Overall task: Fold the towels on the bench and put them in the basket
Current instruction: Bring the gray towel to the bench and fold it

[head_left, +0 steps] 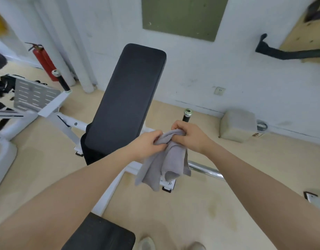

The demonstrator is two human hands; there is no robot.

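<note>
Head view: grey towel (pixel 164 159) held in mid-air by both hands, just right of the weight bench backrest (pixel 126 98).

Left hand (pixel 148 141) and right hand (pixel 188 137) sit side by side, almost touching, each with fingers curled round the bunched top edge of the towel. The cloth hangs straight down from them, long axis vertical, its lower corners loose above the bench's white frame (pixel 110 192) and chrome bar (pixel 204 170). Neither hand is the nearer; both share one gathered spot, so spreading the edge probably calls for the hands to part left and right. No basket is visible, and no other towel lies on the backrest.
</note>
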